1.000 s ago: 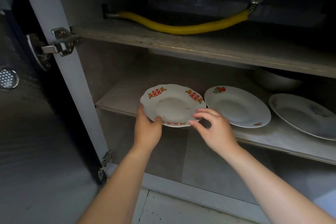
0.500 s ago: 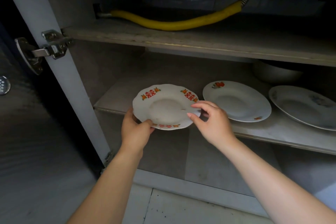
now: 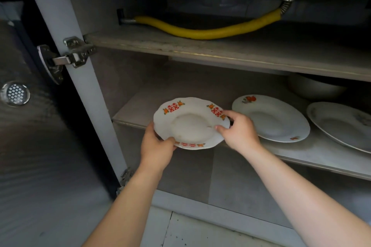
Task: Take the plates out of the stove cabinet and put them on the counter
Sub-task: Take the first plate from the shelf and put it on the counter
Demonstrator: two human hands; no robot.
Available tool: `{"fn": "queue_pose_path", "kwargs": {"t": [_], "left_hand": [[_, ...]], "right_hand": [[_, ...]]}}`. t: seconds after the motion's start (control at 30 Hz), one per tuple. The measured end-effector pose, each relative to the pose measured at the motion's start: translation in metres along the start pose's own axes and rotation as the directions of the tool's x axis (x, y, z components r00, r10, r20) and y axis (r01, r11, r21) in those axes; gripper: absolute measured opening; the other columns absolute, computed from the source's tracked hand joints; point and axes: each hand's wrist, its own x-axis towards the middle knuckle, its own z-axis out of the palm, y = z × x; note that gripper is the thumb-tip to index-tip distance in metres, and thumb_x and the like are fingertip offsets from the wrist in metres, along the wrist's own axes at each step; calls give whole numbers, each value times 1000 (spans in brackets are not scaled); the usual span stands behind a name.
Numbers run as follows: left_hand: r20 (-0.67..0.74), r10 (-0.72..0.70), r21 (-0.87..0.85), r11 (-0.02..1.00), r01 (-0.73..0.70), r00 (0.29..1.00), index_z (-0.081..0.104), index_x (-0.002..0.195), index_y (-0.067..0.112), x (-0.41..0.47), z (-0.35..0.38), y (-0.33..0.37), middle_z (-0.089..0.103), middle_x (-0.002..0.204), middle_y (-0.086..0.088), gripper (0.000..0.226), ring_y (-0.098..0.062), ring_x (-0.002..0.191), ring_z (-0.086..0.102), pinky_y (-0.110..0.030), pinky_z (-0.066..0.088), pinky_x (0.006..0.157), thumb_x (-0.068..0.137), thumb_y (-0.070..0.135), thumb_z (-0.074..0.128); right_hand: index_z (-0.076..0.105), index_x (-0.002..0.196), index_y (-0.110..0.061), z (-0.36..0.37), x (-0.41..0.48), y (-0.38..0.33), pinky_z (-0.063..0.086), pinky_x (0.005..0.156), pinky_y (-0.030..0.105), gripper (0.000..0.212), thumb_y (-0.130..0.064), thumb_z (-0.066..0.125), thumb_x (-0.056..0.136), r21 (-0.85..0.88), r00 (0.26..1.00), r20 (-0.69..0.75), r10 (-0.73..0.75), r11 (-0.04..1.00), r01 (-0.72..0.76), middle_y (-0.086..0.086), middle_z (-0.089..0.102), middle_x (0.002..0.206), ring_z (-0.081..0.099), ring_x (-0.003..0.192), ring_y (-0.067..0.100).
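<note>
Plate (image 3: 190, 124) nearer shelf edge, 2-handed.

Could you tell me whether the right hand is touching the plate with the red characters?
Touching. In the head view, the right hand pinches the red-character plate at its right rim, thumb lying on top.

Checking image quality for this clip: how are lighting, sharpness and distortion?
Head view: white scalloped plate with red motifs and both hands evenly lit and sharp; upper cabinet recess around the yellow hose is dark; wide-angle bends the grey cabinet post.
</note>
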Motion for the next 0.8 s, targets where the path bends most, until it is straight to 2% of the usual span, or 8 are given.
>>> {"fn": "queue_pose_path", "kwargs": {"t": [0.13, 0.23, 0.33, 0.43, 0.53, 0.6, 0.7, 0.8], "left_hand": [[-12, -31, 16, 999, 31, 999, 45, 131, 19, -2, -6, 1, 55, 94, 16, 64, -15, 97, 57, -18, 53, 60, 78, -15, 58], [-14, -55, 30, 998, 56, 998, 41, 133, 20, -3, -10, 3, 51, 91, 19, 67, -14, 96, 54, -21, 52, 60, 77, -12, 62], [-13, -69, 44, 997, 70, 997, 40, 133, 23, -1, -12, 4, 50, 91, 20, 71, -13, 96, 55, -20, 52, 60, 75, -9, 66], [9, -87, 50, 995, 86, 996, 45, 129, 27, 0, -13, 4, 54, 95, 19, 71, -13, 98, 57, -18, 54, 56, 73, -11, 67], [30, -109, 82, 991, 106, 994, 46, 116, 28, -3, -16, 8, 53, 93, 18, 65, -14, 97, 57, -17, 54, 53, 71, -13, 69], [40, -117, 117, 987, 112, 992, 45, 117, 26, -7, -21, 9, 51, 92, 19, 65, -17, 100, 57, -20, 55, 57, 70, -11, 71], [29, -139, 160, 978, 133, 990, 42, 130, 19, -13, -30, 8, 50, 102, 13, 75, -23, 109, 56, -26, 56, 65, 69, -10, 72], [19, -136, 192, 973, 130, 991, 42, 129, 18, -21, -35, 7, 51, 118, 6, 74, -23, 110, 57, -27, 56, 64, 69, -11, 72]], "right_hand": [[53, 129, -18, 3, -12, 5, 47, 98, 38, 56, -21, 73, 77, 102, 999, 21, 45, 994, -47, -1, 60, 127, 57, 115, 18], [54, 127, -20, 2, -13, 3, 51, 93, 39, 54, -23, 73, 77, 127, 998, 25, 64, 990, -67, -1, 63, 121, 60, 108, 19], [58, 118, -18, 1, -8, -3, 49, 82, 30, 41, -20, 70, 79, 122, 995, 34, 97, 988, -100, -4, 64, 108, 59, 95, 16], [59, 109, -21, 2, -7, -5, 47, 77, 29, 31, -14, 69, 80, 139, 986, 85, 142, 979, -152, -3, 65, 105, 61, 98, 18], [57, 112, -20, 0, -13, -7, 46, 75, 27, 35, -12, 69, 80, 166, 982, 99, 158, 971, -173, -8, 60, 96, 57, 93, 13], [56, 116, -19, -2, -18, -7, 45, 75, 27, 40, -11, 70, 80, 176, 984, 95, 152, 970, -167, -10, 57, 94, 55, 90, 12], [55, 118, -18, -2, -31, -7, 46, 77, 28, 43, -10, 70, 79, 211, 987, 83, 138, 965, -152, -11, 56, 93, 55, 92, 12], [54, 121, -19, -1, -45, -5, 49, 81, 32, 45, -10, 70, 80, 276, 986, 77, 150, 947, -166, -12, 56, 96, 54, 94, 10]]}}
